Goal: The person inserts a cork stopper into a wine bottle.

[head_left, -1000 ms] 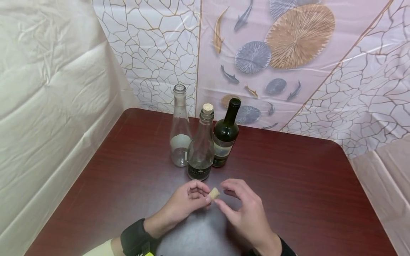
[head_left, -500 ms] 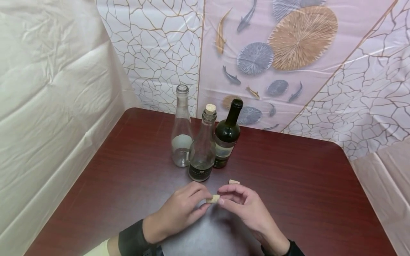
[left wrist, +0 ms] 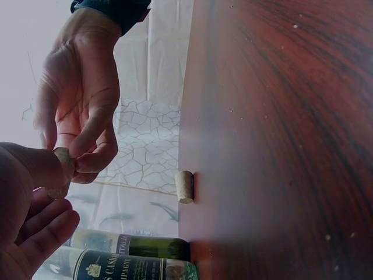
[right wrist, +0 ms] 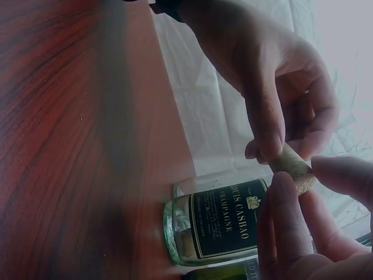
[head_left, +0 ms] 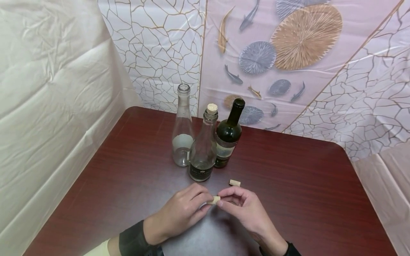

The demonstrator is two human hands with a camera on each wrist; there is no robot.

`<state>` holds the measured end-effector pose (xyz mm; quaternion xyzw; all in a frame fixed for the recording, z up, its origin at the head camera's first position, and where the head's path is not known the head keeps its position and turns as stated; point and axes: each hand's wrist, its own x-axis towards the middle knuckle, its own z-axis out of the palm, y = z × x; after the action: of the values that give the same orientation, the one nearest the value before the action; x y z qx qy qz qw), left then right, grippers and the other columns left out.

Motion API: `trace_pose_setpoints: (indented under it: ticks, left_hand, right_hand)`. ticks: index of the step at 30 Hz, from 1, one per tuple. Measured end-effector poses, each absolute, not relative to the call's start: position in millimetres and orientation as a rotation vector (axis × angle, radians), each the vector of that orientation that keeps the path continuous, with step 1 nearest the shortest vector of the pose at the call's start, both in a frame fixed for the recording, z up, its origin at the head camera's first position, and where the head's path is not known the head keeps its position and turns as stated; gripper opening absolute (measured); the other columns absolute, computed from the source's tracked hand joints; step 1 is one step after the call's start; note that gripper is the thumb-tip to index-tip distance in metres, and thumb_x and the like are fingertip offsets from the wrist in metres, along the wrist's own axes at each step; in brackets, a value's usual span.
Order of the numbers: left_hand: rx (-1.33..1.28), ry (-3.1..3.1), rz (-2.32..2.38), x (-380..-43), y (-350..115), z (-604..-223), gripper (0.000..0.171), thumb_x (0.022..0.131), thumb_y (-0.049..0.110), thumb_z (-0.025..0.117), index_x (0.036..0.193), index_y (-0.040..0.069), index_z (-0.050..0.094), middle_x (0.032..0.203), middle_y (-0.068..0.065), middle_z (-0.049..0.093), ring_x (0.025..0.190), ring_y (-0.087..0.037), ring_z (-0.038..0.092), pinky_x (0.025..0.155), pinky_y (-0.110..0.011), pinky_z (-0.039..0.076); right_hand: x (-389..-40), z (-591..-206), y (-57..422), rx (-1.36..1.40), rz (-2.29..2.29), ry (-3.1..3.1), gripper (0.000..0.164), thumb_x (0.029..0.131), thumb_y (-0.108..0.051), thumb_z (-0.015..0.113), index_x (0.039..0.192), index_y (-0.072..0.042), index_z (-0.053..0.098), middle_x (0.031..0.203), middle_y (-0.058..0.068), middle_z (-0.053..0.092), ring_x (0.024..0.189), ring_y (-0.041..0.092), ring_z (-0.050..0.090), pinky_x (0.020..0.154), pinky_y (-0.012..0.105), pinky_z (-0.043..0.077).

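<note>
A small pale cork (head_left: 214, 200) lies sideways between my two hands, in front of the bottles. My left hand (head_left: 182, 209), knuckles up, pinches its left end. Thumb and fingers of my right hand (head_left: 248, 209) pinch the other end. The right wrist view shows both sets of fingertips on the cork (right wrist: 293, 169). A second cork (head_left: 235, 182) lies on its side on the table just beyond the right hand; the left wrist view has this loose cork (left wrist: 185, 186) too.
The nearest bottle, clear with a black label (head_left: 200, 172), has a cork stopper (head_left: 212, 108) in its neck. Behind it stand an uncorked clear bottle (head_left: 183, 124) and a dark green bottle (head_left: 229, 131). The dark red table (head_left: 298, 192) meets hanging patterned cloth (head_left: 160, 53) at the back.
My left hand has turned knuckles up, and the cork has gone from slanted to nearly level. My right fingers have closed on its right end. The loose cork has come into view beyond the right hand.
</note>
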<state>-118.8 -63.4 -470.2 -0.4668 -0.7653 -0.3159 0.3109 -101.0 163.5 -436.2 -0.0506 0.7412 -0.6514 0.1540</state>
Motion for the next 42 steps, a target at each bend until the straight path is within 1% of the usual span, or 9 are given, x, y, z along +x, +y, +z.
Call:
trace_pose_setpoints:
  ticks: [7, 13, 20, 25, 28, 32, 34, 36, 42]
  left_hand:
    - [-1.221, -2.017, -0.850, -122, -66, -466, 0.022, 0.086, 0.008, 0.081, 0.106, 0.009, 0.071, 0.107, 0.001, 0.066, 0.099, -0.010, 0.066, 0.089, -0.019, 0.059]
    - [-1.092, -1.980, -0.960, -142, -86, -446, 0.035, 0.076, 0.016, 0.090, 0.105, 0.005, 0.072, 0.102, -0.004, 0.070, 0.094, -0.016, 0.069, 0.089, -0.023, 0.060]
    - [-0.729, -2.033, -1.147, -171, -121, -408, 0.031, 0.077, 0.005, 0.089, 0.103, 0.001, 0.072, 0.100, -0.010, 0.073, 0.091, -0.020, 0.068, 0.091, -0.015, 0.055]
    - [-0.459, -2.088, -1.323, -193, -133, -381, 0.030, 0.082, 0.007, 0.087, 0.108, 0.003, 0.071, 0.103, -0.007, 0.073, 0.092, -0.012, 0.066, 0.083, -0.018, 0.056]
    - [-0.377, -2.092, -1.512, -210, -134, -361, 0.036, 0.085, 0.008, 0.086, 0.115, 0.001, 0.067, 0.108, -0.010, 0.071, 0.096, -0.012, 0.066, 0.087, -0.020, 0.058]
    - [-0.363, -2.046, -1.716, -233, -130, -341, 0.044, 0.086, 0.007, 0.085, 0.122, -0.003, 0.063, 0.112, -0.016, 0.067, 0.101, -0.017, 0.066, 0.092, -0.021, 0.059]
    - [-0.374, -2.044, -1.749, -240, -127, -335, 0.045, 0.086, 0.007, 0.085, 0.123, -0.003, 0.062, 0.112, -0.015, 0.066, 0.102, -0.018, 0.066, 0.093, -0.022, 0.059]
    - [-0.379, -2.054, -1.760, -245, -124, -332, 0.046, 0.086, 0.008, 0.086, 0.124, -0.003, 0.063, 0.112, -0.011, 0.065, 0.102, -0.017, 0.066, 0.093, -0.023, 0.059]
    - [-0.361, -2.144, -1.697, -251, -117, -329, 0.044, 0.085, 0.012, 0.087, 0.122, 0.002, 0.065, 0.111, -0.009, 0.067, 0.098, -0.014, 0.067, 0.090, -0.022, 0.059]
  right_hand:
    - [-102, -434, 163, -0.173, -1.847, 2.191, 0.028, 0.091, -0.008, 0.079, 0.114, 0.006, 0.071, 0.101, 0.003, 0.077, 0.091, 0.005, 0.072, 0.080, 0.020, 0.060]
    - [-104, -432, 166, -0.175, -1.871, 2.226, 0.026, 0.092, -0.002, 0.076, 0.114, 0.010, 0.069, 0.101, -0.001, 0.075, 0.091, 0.003, 0.071, 0.082, 0.020, 0.061]
    - [-101, -430, 169, -0.089, -1.811, 2.264, 0.027, 0.090, -0.011, 0.082, 0.112, 0.002, 0.074, 0.105, 0.006, 0.079, 0.115, -0.002, 0.066, 0.091, 0.016, 0.057]
    - [-100, -431, 168, -0.113, -1.831, 2.241, 0.026, 0.090, -0.009, 0.080, 0.112, 0.003, 0.073, 0.102, 0.004, 0.080, 0.114, -0.001, 0.067, 0.091, 0.016, 0.057]
    - [-100, -431, 169, -0.124, -1.844, 2.232, 0.027, 0.090, -0.007, 0.080, 0.113, 0.004, 0.072, 0.101, 0.003, 0.079, 0.108, -0.001, 0.069, 0.088, 0.017, 0.058]
    - [-99, -433, 169, -0.114, -1.849, 2.230, 0.027, 0.090, -0.007, 0.080, 0.113, 0.005, 0.072, 0.100, 0.000, 0.079, 0.108, -0.002, 0.069, 0.087, 0.017, 0.058]
    - [-98, -433, 169, -0.104, -1.852, 2.228, 0.026, 0.090, -0.007, 0.080, 0.112, 0.004, 0.072, 0.101, -0.001, 0.080, 0.116, -0.004, 0.065, 0.089, 0.016, 0.058]
    - [-98, -434, 170, -0.105, -1.855, 2.224, 0.027, 0.090, -0.008, 0.080, 0.113, 0.005, 0.072, 0.101, -0.001, 0.079, 0.115, -0.004, 0.066, 0.089, 0.017, 0.058]
    - [-98, -433, 170, -0.102, -1.845, 2.217, 0.028, 0.090, -0.010, 0.081, 0.113, 0.003, 0.073, 0.103, 0.002, 0.079, 0.098, 0.003, 0.073, 0.085, 0.018, 0.059]
